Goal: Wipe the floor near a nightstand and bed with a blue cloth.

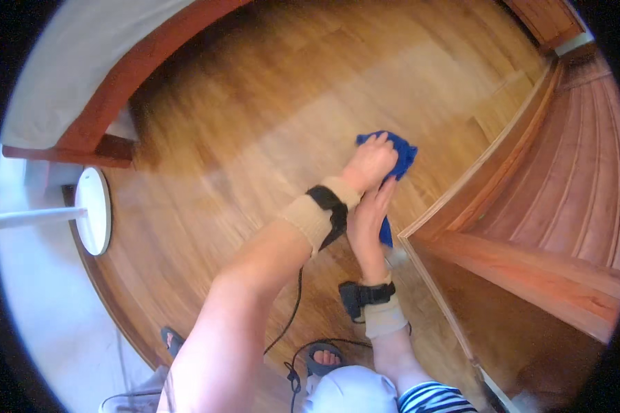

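Note:
A blue cloth [404,155] lies bunched on the wood-grain floor. My left hand [373,161] presses down on it from above, fingers curled over its near part. Just below, my right hand [369,219] is stretched out with its fingers straight and close together, their tips by the left hand and the cloth. A blue strip of cloth shows past the right hand's outer side. Whether the right hand grips any cloth is hidden. Both wrists wear beige cuffs with black straps.
To the right stands a reddish wooden furniture piece [527,273] with a slatted panel. A bed frame [111,77] with a pale cover is at upper left. A white round stand base [93,211] sits at left. A black cable [297,299] runs near my sandalled feet [325,358].

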`<state>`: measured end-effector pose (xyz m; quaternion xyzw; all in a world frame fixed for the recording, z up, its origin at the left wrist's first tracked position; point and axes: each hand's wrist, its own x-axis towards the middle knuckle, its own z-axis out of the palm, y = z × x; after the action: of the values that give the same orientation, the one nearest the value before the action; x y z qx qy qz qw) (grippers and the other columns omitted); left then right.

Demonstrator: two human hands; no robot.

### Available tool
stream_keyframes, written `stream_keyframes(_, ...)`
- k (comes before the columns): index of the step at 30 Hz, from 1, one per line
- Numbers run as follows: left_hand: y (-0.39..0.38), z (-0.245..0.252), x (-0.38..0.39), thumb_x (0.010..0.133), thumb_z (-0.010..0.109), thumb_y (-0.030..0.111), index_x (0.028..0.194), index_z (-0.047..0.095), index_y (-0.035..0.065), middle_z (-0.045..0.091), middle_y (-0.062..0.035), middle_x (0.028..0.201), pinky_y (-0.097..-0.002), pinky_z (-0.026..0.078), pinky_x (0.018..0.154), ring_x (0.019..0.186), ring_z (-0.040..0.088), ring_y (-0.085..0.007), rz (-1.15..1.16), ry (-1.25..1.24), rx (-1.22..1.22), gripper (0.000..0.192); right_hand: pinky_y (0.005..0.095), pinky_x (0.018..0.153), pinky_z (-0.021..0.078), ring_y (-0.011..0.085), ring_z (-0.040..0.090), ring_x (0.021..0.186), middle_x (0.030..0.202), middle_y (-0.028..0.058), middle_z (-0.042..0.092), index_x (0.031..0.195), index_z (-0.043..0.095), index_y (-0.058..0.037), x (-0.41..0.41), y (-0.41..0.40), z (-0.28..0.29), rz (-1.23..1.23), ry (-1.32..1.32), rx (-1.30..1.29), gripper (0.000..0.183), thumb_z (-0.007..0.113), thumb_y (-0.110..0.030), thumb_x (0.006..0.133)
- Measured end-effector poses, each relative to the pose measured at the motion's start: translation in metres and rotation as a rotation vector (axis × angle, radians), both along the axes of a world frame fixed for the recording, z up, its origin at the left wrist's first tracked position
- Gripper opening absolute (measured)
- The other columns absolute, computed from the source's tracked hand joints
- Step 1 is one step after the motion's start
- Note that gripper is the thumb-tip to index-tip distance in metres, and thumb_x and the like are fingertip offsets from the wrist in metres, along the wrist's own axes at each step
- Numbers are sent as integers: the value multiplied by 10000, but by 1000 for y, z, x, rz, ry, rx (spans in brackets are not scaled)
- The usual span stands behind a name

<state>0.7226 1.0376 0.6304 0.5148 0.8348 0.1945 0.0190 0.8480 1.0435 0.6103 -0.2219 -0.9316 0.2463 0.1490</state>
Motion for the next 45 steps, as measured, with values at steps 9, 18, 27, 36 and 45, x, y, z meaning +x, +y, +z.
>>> stream_keyframes(9,-277,-17,-53,829,484,59,1129,540,-22,475,-245,1305,-418,362,1046,1257,428,-363,390,63,-112,316,497,1051,300,407,310,1323,1456,247,282,1275,454,49,-104,-93,-23,587,160,241,587,630,-235,792)
stream_keyframes(18,-474,44,249,792,540,108,941,545,-68,513,-286,1198,-442,410,1008,1245,421,-423,177,-203,-430,230,430,1079,284,276,313,1347,1454,136,349,1340,435,-20,153,-222,34,1565,-254,-34,495,431,-142,860)
stream_keyframes(27,-343,-11,25,770,534,92,880,561,-62,557,-315,1080,-487,415,971,1122,514,-449,641,152,70,191,452,1105,235,386,306,1329,1433,247,322,1351,369,49,-18,-178,6,896,-96,218,499,491,-67,881)
stream_keyframes(36,-564,-11,-65,768,549,73,901,620,2,597,-182,1005,-397,455,888,1001,555,-329,975,296,-296,167,461,1111,202,398,253,1349,1466,237,260,1361,365,32,-192,-397,-19,989,85,51,642,592,-296,858)
stream_keyframes(45,-616,15,212,823,506,100,966,539,-23,571,-267,1095,-428,501,870,1100,550,-386,914,-169,-492,191,398,1020,386,309,464,1214,1296,150,498,1171,555,-6,-5,-416,-19,1585,144,-200,332,520,-76,848)
